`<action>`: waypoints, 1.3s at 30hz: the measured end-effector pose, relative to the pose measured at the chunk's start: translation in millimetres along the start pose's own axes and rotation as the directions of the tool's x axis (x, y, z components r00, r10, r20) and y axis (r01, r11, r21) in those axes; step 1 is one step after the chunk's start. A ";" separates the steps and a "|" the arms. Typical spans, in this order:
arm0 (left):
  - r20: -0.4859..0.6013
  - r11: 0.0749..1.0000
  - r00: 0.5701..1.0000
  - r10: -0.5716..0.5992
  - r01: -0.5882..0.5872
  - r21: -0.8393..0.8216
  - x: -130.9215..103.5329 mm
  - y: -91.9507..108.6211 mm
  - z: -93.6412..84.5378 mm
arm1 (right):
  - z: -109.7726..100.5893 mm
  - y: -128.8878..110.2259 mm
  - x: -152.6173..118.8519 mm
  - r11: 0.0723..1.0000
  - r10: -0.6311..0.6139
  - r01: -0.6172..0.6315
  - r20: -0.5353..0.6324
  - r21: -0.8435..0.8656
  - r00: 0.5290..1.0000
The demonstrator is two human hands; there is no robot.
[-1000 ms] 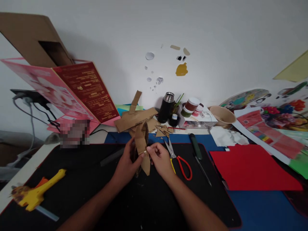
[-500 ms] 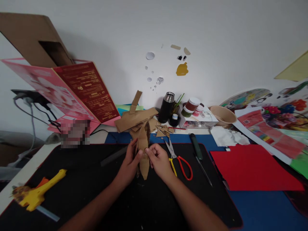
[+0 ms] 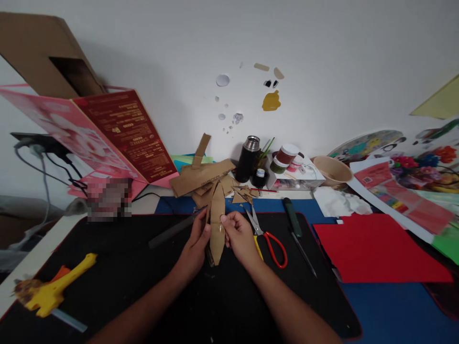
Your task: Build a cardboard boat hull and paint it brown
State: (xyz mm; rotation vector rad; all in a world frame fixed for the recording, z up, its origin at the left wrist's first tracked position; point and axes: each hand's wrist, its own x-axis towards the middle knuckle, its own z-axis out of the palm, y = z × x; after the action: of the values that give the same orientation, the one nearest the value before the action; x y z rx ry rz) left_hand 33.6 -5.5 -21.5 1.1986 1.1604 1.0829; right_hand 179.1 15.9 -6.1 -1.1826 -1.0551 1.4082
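Between my hands is a long brown cardboard piece (image 3: 217,217), pointed at its near end and folded or layered, with a small shiny patch near its middle. My left hand (image 3: 195,241) grips its left side, the thumb lying along the edge. On the right edge, my right hand (image 3: 239,236) pinches the cardboard between thumb and curled fingers. Scissors (image 3: 274,248) with red and yellow handles lie just right of my right hand, blades parted. A dark ruler-like strip (image 3: 172,231) lies left of my left hand.
A yellow glue gun (image 3: 57,291) rests at the left of the black mat (image 3: 136,286). Cardboard scraps (image 3: 204,174), a black flask (image 3: 248,160) and paint jars (image 3: 285,157) stand behind. Right of the scissors lie a green-handled tool (image 3: 294,220) and red sheets (image 3: 373,251).
The cardboard piece has turned so its flat face shows more squarely and its folded side less. Both hands stay on it, with my right hand slightly further right.
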 end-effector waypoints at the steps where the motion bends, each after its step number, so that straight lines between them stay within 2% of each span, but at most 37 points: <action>1: -0.003 1.000 1.000 -0.005 0.005 0.014 -0.4 1.9 -0.1 | 0.3 0.3 0.0 1.000 0.003 -0.003 0.005 0.002 1.000; 7: -0.005 0.996 0.999 0.040 -0.040 0.075 -3.0 7.4 1.6 | 1.2 3.3 0.0 0.998 0.014 -0.016 0.031 0.059 0.999; 17: -0.095 0.997 0.994 0.061 -0.065 -0.035 1.7 3.9 2.0 | 2.4 6.4 -0.6 1.000 -0.007 0.005 0.054 0.028 0.999; 27: -0.162 0.992 0.987 0.017 -0.037 -0.122 -3.4 9.5 4.1 | 3.6 2.4 -0.9 1.000 -0.006 0.005 0.048 0.030 0.999; 35: -0.212 0.994 0.977 0.037 -0.057 -0.089 0.6 -0.3 4.4 | 3.6 6.5 -1.5 0.999 -0.035 0.033 0.083 0.027 0.996; 39: -0.182 0.998 0.982 0.043 -0.052 -0.044 -1.3 3.3 3.9 | 3.3 5.8 -1.3 0.999 -0.034 0.032 0.078 0.022 0.996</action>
State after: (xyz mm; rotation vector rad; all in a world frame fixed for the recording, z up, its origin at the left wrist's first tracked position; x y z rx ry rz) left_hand 37.3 -7.0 -18.1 1.1124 1.2415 1.2703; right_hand 175.1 13.6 -11.1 -1.0981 -1.1061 1.4465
